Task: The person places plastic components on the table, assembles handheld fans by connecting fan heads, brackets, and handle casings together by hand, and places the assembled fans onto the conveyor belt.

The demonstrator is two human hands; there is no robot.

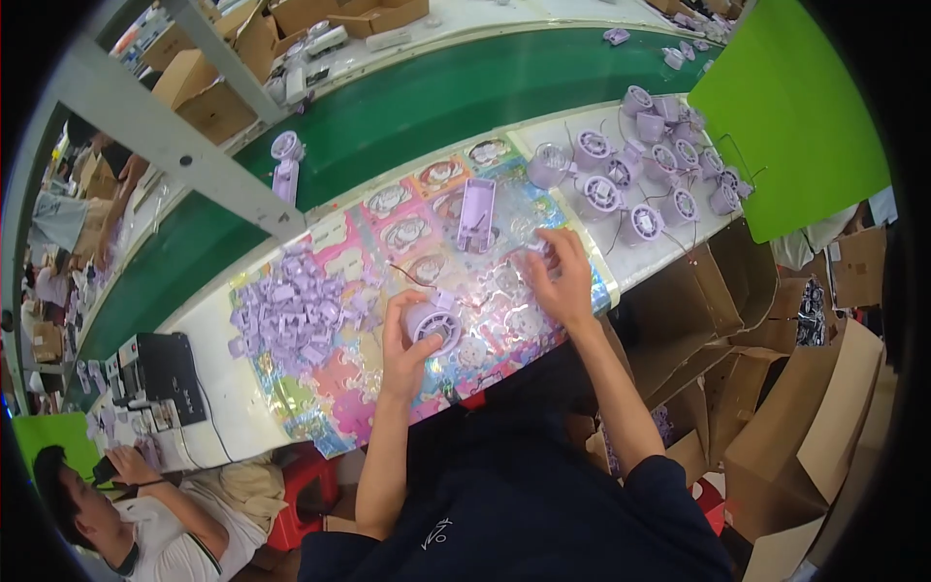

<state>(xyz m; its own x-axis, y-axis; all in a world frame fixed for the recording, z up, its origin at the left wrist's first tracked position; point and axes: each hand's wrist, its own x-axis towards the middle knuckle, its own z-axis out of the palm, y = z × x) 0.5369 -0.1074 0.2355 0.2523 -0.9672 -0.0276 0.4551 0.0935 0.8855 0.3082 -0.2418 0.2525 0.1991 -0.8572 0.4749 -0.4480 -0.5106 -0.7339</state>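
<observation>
My left hand (pixel 402 344) is closed around a lilac round fan housing (pixel 433 328), its spoked face turned up and a thin dark wire sticking out at the far side. To the right, my right hand (pixel 562 276) hovers over the patterned mat with curled fingers. Between its thumb and forefinger is a small pale lilac plastic part (pixel 535 245), too small to make out well. A lilac rectangular handle shell (pixel 475 215) lies on the mat (pixel 354 407) between and beyond both hands.
Left of my hands is a heap of small lilac parts (pixel 296 310). Several wired fan housings (pixel 645 223) stand at the right, near a bright green panel (pixel 790 126). A green conveyor belt (pixel 417 92) runs behind. Cardboard boxes (pixel 786 436) sit lower right; a co-worker (pixel 165 514) sits lower left.
</observation>
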